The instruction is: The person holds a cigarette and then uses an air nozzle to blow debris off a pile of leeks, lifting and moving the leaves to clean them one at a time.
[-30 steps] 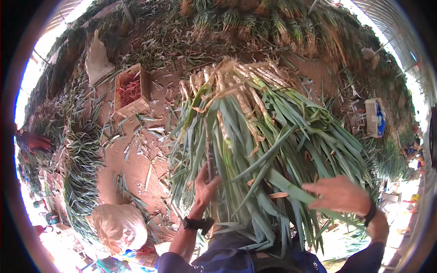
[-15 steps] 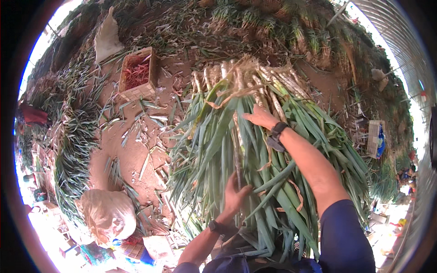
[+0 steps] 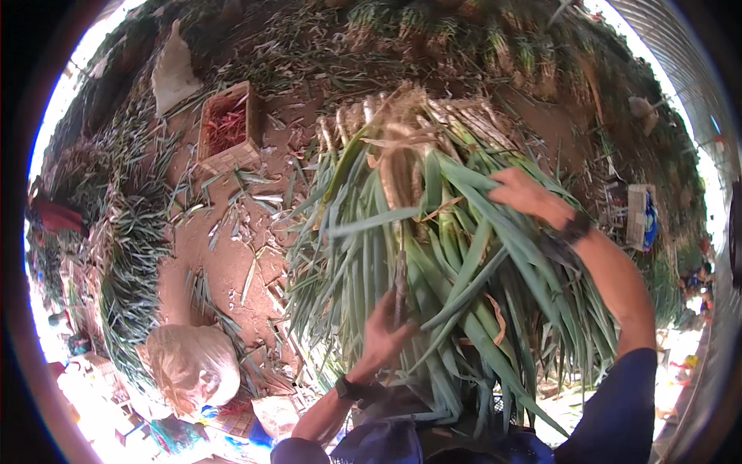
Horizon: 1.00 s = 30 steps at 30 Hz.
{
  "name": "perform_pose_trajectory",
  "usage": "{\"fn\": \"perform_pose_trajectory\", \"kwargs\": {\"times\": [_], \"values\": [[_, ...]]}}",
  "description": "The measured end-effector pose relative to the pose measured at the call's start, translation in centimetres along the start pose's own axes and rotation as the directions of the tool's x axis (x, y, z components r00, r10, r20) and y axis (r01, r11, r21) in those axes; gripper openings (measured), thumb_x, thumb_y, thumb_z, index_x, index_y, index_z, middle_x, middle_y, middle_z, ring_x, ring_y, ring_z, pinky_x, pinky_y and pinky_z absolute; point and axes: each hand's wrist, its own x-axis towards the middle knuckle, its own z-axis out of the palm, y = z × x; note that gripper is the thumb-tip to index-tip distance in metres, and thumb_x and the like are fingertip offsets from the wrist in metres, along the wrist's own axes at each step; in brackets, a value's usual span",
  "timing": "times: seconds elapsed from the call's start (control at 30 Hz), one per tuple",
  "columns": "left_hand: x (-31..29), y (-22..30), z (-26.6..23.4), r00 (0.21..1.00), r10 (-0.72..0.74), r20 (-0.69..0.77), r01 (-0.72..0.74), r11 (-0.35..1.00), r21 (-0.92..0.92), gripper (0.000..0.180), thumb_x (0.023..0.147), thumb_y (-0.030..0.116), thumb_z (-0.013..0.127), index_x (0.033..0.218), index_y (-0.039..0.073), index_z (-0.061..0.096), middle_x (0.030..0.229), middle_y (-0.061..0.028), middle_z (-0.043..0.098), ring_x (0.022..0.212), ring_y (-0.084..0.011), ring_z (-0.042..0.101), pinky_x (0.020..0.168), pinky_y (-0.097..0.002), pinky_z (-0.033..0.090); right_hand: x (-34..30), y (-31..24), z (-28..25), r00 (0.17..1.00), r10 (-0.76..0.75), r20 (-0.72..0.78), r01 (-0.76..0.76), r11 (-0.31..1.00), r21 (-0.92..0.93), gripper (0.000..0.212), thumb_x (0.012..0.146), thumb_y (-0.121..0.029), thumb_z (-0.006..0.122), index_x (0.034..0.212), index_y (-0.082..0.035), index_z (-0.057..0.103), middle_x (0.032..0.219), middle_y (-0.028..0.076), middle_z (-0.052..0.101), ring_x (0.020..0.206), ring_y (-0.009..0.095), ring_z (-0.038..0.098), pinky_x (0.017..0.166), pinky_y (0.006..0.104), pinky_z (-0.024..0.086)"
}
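A big heap of long green leeks (image 3: 433, 255) with pale root ends pointing away lies in front of me, tied in places with straw-coloured bands. My left hand (image 3: 384, 338), a dark watch on its wrist, is pressed into the near leaves and closed around a thin stalk. My right hand (image 3: 528, 196) reaches over the heap's right side and grips several leaves, also with a dark band at the wrist. My dark blue sleeve shows at the lower right.
Bare reddish earth strewn with cut leaves spreads to the left. A wooden crate (image 3: 226, 129) with red contents sits far left. A whitish sack (image 3: 191, 367) lies near left. More leek bundles (image 3: 131, 255) line the left and far sides. A crate (image 3: 640, 216) stands right.
My right hand has reached from the near right up over the heap, then slid to its right side. My left hand stayed low on the near leaves.
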Motion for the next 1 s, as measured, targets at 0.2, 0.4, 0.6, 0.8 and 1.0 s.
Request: {"fn": "perform_pose_trajectory", "kwargs": {"times": [0.2,0.4,0.6,0.8,1.0], "values": [[-3.4,2.9,-3.0,0.951,0.072,0.302,-0.178,0.923,0.341,0.103,0.076,0.015,0.084,0.159,-0.007,0.027,0.151,-0.0219,0.052,0.133,-0.0295,0.057,0.111,-0.0425,0.047,-19.4,-1.3,2.8,0.992,0.123,-0.021,-0.12,0.896,-0.428,0.059,0.088,-0.011,0.068,0.144,0.0,0.052,0.073,0.018,0.068,0.06,0.027,0.066,0.059,0.0412,0.054],[-3.3,7.2,-5.7,0.972,0.216,0.097,-0.236,0.911,0.338,0.095,0.079,0.023,0.084,0.158,-0.001,0.036,0.137,-0.0192,0.059,0.113,-0.0261,0.064,0.094,-0.0392,0.057,-29.5,-2.7,10.2,0.949,0.311,0.052,-0.263,0.87,-0.418,0.065,0.094,-0.031,0.07,0.147,0.001,0.047,0.078,0.015,0.07,0.065,0.031,0.068,0.068,0.0425,0.059],[-1.3,11.4,-5.6,0.983,0.184,-0.022,-0.17,0.943,0.287,0.093,0.083,0.031,0.083,0.16,0.003,0.038,0.118,-0.008,0.061,0.1,-0.0182,0.061,0.089,-0.0319,0.053,-24.5,-4.1,3.8,0.985,0.145,0.093,-0.117,0.958,-0.26,0.098,0.091,-0.072,0.059,0.147,0.006,0.045,0.128,0.026,0.061,0.107,0.036,0.068,0.085,0.0447,0.057],[-1.9,10.9,-2.4,0.993,0.121,-0.011,-0.119,0.989,0.083,0.056,0.087,0.018,0.076,0.136,0.001,0.055,0.113,-0.0062,0.064,0.1,-0.0161,0.064,0.088,-0.0297,0.052,-17.3,-3.1,11.2,0.979,0.205,0.002,-0.201,0.958,-0.206,0.111,0.088,-0.074,0.062,0.158,0.004,0.026,0.154,0.035,0.038,0.126,0.051,0.056,0.104,0.0503,0.05],[0.1,5.5,3.1,0.972,-0.003,0.233,-0.003,1.0,0.022,0.063,0.088,0.017,0.077,0.143,0.003,0.051,0.119,-0.0078,0.064,0.111,-0.0188,0.062,0.097,-0.034,0.052,-18.6,-3.5,19.1,0.967,0.113,-0.227,-0.148,0.978,-0.145,0.118,0.074,-0.046,0.088,0.162,-0.005,0.021,0.163,0.03,0.024,0.132,0.051,0.044,0.105,0.0603,0.043]]}}
